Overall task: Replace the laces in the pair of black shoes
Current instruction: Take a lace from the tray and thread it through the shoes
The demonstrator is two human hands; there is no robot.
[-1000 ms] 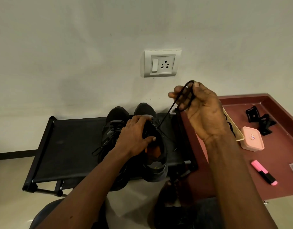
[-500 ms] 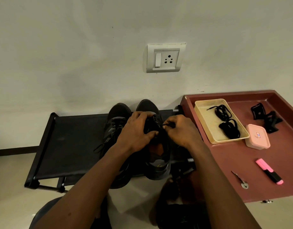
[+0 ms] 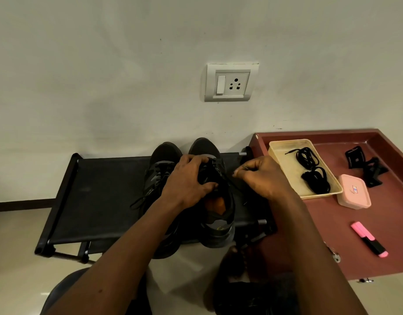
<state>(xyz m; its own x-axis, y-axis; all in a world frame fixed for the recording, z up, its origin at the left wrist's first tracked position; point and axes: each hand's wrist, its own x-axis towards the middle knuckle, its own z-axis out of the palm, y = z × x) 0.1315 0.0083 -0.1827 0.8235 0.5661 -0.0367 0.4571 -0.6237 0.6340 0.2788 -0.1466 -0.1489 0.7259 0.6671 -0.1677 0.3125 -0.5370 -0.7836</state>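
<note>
Black fabric-topped low counter [image 3: 100, 189] lies just ahead, and at its near edge, at 6 o'clock, sits the heel of the right black shoe [image 3: 216, 219], toe to the wall. The left hand [image 3: 187, 180] steadies it, its grip clenched over the tongue and eyelet rows. At 3 o'clock of that shoe, the right hand [image 3: 262, 178] has its grip pinched on a thin black lace end [image 3: 245, 167]; I cannot tell whether it is drawing the lace out or threading it in. The left black shoe [image 3: 159, 169], touching at 9 o'clock, looks fully laced, with its ends trailing. Farther off at 2 o'clock, a cream plastic tray [image 3: 273, 148] on the maroon counter [image 3: 332, 223] holds two coiled black laces [image 3: 312, 169], apparently unused. I judge the task to be at an early stage: one shoe is underway and the other untouched.
</note>
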